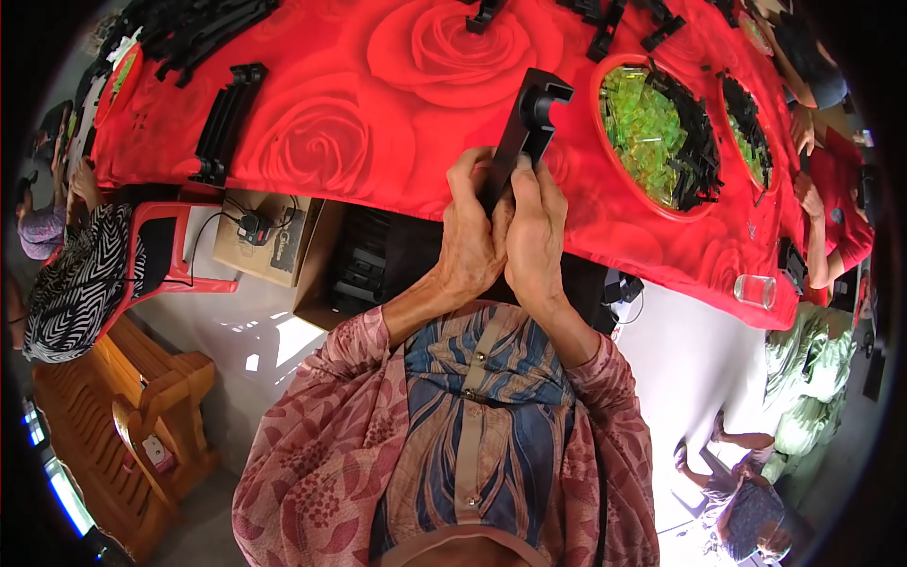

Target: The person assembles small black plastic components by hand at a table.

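Both my hands are raised in front of me at the table's near edge, closed round a long black plastic part [518, 128]. The part tilts upward, with a hook-like notch at its far end. My left hand [472, 227] grips its lower left side, fingers wrapped behind it. My right hand [536, 231] presses against the lower right side, the thumb lying along it. The palms hide the part's lower end. To the right of my hands is a red-rimmed round basin [605, 113] with green-yellow translucent pieces and small black pieces.
A red rose-patterned cloth [316, 142] covers the table. Black parts [227, 123] lie in a row at left; more are at the far edge. A glass [755, 290] stands near the right corner. An open cardboard box [316, 274] sits below the edge. Other people work at both sides.
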`<state>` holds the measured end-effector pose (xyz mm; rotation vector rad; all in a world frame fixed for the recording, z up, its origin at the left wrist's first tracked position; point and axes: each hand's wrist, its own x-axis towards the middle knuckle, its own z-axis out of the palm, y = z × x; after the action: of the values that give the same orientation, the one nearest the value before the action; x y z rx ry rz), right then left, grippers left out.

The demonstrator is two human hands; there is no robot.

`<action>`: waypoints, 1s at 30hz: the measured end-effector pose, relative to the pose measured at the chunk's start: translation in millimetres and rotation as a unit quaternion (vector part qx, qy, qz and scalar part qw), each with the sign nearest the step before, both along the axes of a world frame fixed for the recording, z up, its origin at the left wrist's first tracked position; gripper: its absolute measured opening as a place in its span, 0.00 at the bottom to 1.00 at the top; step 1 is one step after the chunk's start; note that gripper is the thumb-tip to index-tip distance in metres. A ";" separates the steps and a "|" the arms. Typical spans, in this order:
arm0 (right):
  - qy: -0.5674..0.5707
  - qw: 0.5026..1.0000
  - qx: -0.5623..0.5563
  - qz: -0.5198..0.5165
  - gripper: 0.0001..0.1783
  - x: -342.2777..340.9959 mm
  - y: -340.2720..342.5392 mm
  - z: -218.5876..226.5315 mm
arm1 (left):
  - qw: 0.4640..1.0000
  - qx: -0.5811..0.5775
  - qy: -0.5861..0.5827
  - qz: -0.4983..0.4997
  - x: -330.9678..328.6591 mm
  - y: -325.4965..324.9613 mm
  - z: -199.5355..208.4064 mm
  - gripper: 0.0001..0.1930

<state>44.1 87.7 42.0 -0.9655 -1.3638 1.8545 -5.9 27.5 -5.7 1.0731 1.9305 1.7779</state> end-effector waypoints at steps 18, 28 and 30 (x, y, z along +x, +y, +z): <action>-0.013 0.999 0.036 0.036 0.15 -4.3 23.9 -16.2 | 0.980 -0.001 0.192 0.047 -18.6 7.1 -11.7 0.34; 0.011 0.998 0.061 0.021 0.19 25.6 29.5 -37.3 | 0.988 -0.061 -0.145 -0.005 -31.3 -10.9 13.9 0.17; 0.013 0.996 0.073 0.041 0.16 36.4 31.1 -31.9 | 0.978 -0.074 -0.188 -0.044 -33.5 -16.9 11.3 0.14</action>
<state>80.5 118.8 10.0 -0.8200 -1.5202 1.7927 -39.4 10.6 5.5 0.7009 1.7235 1.6202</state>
